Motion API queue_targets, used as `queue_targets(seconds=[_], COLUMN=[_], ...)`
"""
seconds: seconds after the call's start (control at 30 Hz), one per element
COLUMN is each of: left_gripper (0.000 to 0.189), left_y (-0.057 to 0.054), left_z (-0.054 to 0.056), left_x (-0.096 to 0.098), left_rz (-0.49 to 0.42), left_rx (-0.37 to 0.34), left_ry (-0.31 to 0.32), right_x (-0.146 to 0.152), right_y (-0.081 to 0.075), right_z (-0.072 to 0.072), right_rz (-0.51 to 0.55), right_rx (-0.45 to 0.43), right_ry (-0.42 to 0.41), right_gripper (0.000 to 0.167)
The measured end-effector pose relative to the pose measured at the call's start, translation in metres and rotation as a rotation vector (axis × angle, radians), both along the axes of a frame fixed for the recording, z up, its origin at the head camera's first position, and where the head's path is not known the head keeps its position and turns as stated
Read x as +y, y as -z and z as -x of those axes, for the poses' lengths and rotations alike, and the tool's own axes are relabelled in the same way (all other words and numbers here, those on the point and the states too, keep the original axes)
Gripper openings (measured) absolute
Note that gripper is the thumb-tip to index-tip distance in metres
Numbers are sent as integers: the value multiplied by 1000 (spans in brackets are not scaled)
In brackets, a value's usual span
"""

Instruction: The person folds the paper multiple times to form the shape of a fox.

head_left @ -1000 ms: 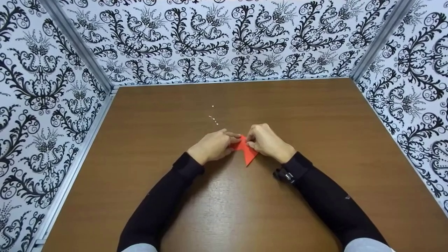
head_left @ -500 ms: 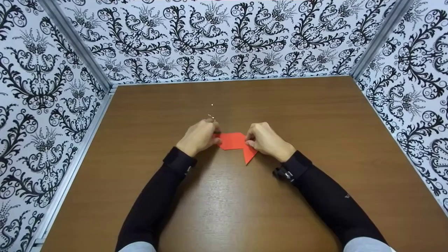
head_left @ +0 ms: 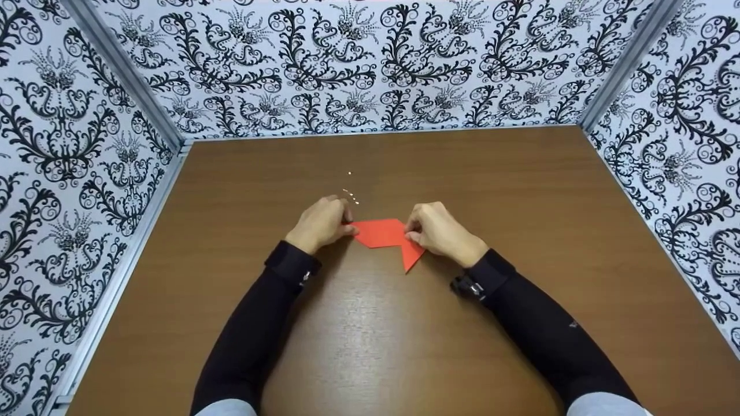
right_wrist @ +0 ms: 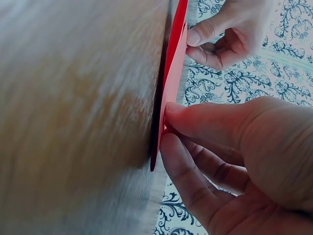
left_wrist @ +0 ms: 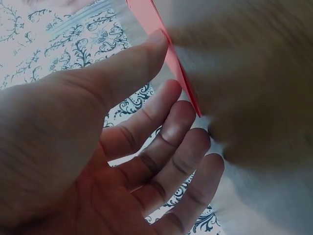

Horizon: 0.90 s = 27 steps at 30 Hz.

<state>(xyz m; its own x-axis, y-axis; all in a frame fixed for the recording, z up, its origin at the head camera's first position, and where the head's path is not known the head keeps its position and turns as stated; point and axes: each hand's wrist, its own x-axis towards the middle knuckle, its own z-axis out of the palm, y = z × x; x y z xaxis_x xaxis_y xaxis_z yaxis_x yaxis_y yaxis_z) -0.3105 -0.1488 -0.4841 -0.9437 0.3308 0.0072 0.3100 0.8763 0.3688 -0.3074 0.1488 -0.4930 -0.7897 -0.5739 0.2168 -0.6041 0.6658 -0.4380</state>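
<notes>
A folded red-orange paper (head_left: 380, 233) lies on the table, with a flat wide part on the left and a pointed flap hanging toward the front at its right. My left hand (head_left: 322, 222) pinches its left end; in the left wrist view the thumb (left_wrist: 156, 41) rests on the paper (left_wrist: 146, 17) and the other fingertips lie along its edge. At the right end my right hand (head_left: 442, 231) pinches the paper near the flap. The right wrist view shows thumb and index finger together at the folded layers (right_wrist: 172, 81). Fingertips hide both ends in the head view.
The brown wooden table (head_left: 358, 346) reaches to patterned black-and-white walls (head_left: 370, 63) on three sides, with metal posts (head_left: 124, 75) at the corners. Small bright spots (head_left: 352, 197) show on the tabletop beyond the left hand.
My left hand has moved left from beside the right hand to the paper's left end, uncovering its wide part. The right hand stays at the same place.
</notes>
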Motion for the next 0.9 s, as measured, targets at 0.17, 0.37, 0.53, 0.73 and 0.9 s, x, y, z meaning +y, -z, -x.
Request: queue_targets(seconds=[0.17, 0.37, 0.53, 0.73, 0.9], left_gripper=[25, 17, 13, 8, 5], left_y=[3, 4, 0, -9, -15], left_z=[0, 1, -1, -5, -9], left_x=[-1, -1, 1, 6, 10], left_rz=[-10, -69, -130, -185, -178], left_rx=[-27, -21, -9, 13, 51], left_ry=[-23, -36, -41, -78, -67], right_x=[0, 0, 0, 1, 1], right_y=[1, 1, 0, -2, -2], right_z=[-1, -2, -2, -2, -1], right_rz=[-5, -1, 18, 30, 34], right_rx=[1, 0, -7, -13, -7], right_ry=[-1, -6, -19, -18, -13], right_gripper=[5, 5, 4, 4, 5])
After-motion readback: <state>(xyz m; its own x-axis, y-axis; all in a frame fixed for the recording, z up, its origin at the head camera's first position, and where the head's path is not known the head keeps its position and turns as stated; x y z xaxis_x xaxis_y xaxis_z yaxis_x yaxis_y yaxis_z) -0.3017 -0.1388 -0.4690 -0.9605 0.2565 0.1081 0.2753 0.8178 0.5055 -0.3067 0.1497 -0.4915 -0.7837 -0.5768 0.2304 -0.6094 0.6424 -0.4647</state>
